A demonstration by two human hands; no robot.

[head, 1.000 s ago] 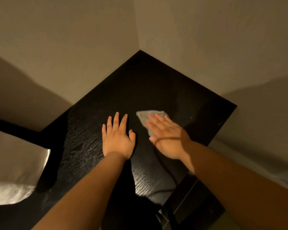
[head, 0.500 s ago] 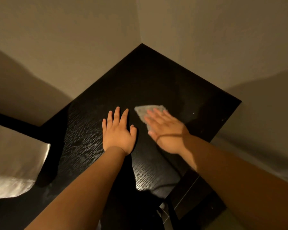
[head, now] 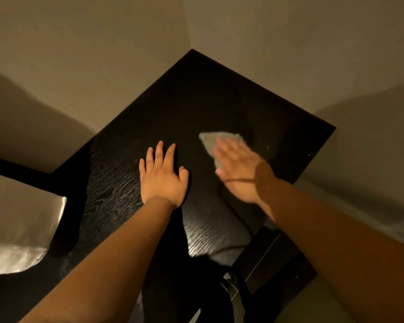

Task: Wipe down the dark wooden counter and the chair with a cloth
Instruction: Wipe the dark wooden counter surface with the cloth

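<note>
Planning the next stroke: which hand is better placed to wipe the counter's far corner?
Right. The right hand lies flat on the cloth; the left hand rests bare on the counter, holding nothing.

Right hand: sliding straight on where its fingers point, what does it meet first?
Right hand presses the cloth; ahead is bare counter, then likely the wall near the corner. Blur makes heading rough.

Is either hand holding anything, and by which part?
Nothing is gripped. The right hand presses flat on the near part of a small grey cloth, pinning it to the dark wooden counter; the left hand lies flat on the wood.
</note>
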